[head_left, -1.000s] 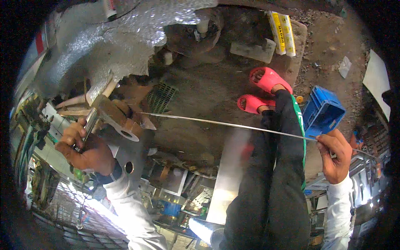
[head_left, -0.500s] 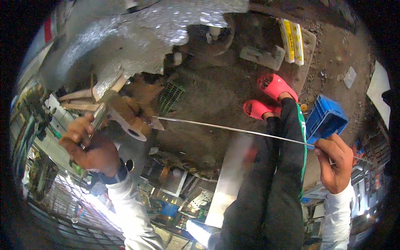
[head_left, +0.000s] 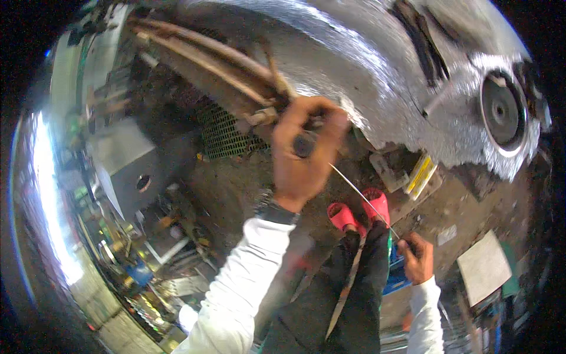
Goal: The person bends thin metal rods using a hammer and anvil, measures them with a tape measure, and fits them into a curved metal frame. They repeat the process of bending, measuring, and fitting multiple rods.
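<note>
My left hand (head_left: pixel 309 156) is in the middle, blurred, its fingers curled round a tool with a dark round end (head_left: pixel 303 144); the tool's kind is mostly hidden by the hand. From beside that hand a thin metal rod (head_left: pixel 361 193) slants down to the right. My right hand (head_left: pixel 417 256) pinches the rod near its lower end. Whether the rod's upper end is fixed in the tool I cannot tell. The rod passes in front of one of the pink clogs (head_left: pixel 377 203) on my feet.
A large crinkled silvery surface (head_left: pixel 336 53) spans the far side, with a dark disc (head_left: pixel 501 111) in a pale ring. A green crate (head_left: pixel 221 133) and a grey box with a hole (head_left: pixel 124 171) lie left. A blue crate (head_left: pixel 396 277) is by my right hand; a pale board (head_left: pixel 484 266) lies right.
The whole view has swung round to the left. My left hand has gone from the left side to the middle with its tool, beside the silvery surface. My right hand still pinches the rod.
</note>
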Demonstrator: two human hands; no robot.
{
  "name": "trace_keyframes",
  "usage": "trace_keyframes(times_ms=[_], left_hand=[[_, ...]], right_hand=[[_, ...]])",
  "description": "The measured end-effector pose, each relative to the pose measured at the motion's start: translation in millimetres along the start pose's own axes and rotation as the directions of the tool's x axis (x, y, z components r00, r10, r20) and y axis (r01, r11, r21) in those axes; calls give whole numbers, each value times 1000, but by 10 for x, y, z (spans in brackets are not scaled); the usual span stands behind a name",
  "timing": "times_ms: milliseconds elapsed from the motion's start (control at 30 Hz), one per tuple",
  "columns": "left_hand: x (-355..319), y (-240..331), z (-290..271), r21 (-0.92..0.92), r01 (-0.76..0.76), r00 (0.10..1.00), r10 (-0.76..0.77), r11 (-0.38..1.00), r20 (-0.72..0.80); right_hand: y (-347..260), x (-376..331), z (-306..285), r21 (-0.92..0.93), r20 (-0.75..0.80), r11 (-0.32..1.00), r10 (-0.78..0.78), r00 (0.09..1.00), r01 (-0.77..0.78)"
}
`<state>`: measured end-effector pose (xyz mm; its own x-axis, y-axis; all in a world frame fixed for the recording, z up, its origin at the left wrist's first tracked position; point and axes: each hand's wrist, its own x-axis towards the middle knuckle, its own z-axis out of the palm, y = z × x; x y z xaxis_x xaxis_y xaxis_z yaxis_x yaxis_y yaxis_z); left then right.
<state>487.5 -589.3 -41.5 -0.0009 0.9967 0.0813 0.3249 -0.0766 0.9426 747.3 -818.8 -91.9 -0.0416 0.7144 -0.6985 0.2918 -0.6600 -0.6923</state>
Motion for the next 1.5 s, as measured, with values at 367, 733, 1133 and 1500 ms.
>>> trace_keyframes(times_ms=[367,733,1133,1500], left_hand=[[-837,115,-1013,106,235,972,-234,966,-22],[226,-1130,-1957,517,74,991,-4,853,-135],[1219,-1639,-2262,598,70,997,-81,798,-10],[1406,-1813,-2411,557,96,995,-91,825,-37]], right_hand=[[-953,979,917,-82,-64,986,-153,986,147],[694,172,-191,-246,-137,969,-63,989,27],[-453,666,619,-245,-147,969,-22,989,-15],[-835,842,784,-297,-181,943,99,978,-151]])
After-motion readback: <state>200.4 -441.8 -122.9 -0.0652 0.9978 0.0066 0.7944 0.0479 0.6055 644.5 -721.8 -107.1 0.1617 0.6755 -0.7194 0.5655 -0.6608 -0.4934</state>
